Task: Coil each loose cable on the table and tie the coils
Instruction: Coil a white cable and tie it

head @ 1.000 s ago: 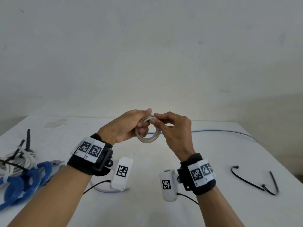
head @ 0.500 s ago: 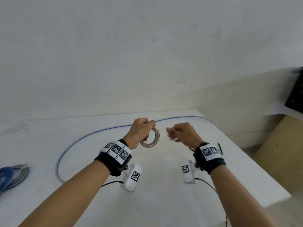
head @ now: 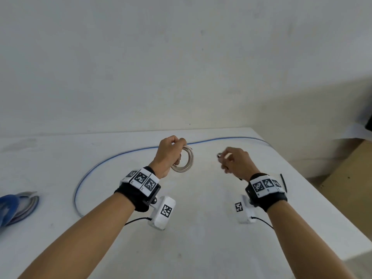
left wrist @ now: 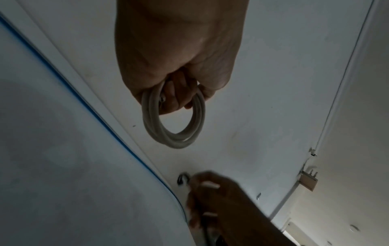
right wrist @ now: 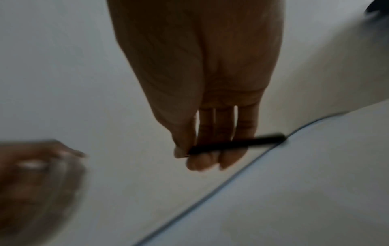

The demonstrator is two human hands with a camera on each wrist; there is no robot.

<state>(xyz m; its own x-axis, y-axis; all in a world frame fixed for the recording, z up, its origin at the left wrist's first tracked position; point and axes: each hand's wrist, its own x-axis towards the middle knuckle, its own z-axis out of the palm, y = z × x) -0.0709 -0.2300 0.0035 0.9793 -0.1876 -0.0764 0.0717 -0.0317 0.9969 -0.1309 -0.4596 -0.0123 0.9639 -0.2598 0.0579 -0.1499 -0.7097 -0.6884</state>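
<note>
My left hand (head: 171,153) is raised above the white table (head: 201,228) and grips a small coil of whitish cable (head: 184,161); the left wrist view shows the coil (left wrist: 174,119) hanging from my curled fingers. To its right my right hand (head: 234,162) pinches a thin black cable tie (right wrist: 235,144) between thumb and fingers, and one end of the black tie (head: 219,155) sticks out past my fingertips. A long blue cable (head: 112,160) lies loose on the table behind both hands.
Tied blue and grey coils (head: 14,206) lie at the table's left edge. Another black tie (head: 282,181) lies by my right wrist. The table's right edge (head: 322,198) drops off toward a brown box (head: 350,178). A pale wall stands behind.
My hands have come apart: the left keeps the white coil, while the right moved off to the right and now holds a black tie. My head turned right.
</note>
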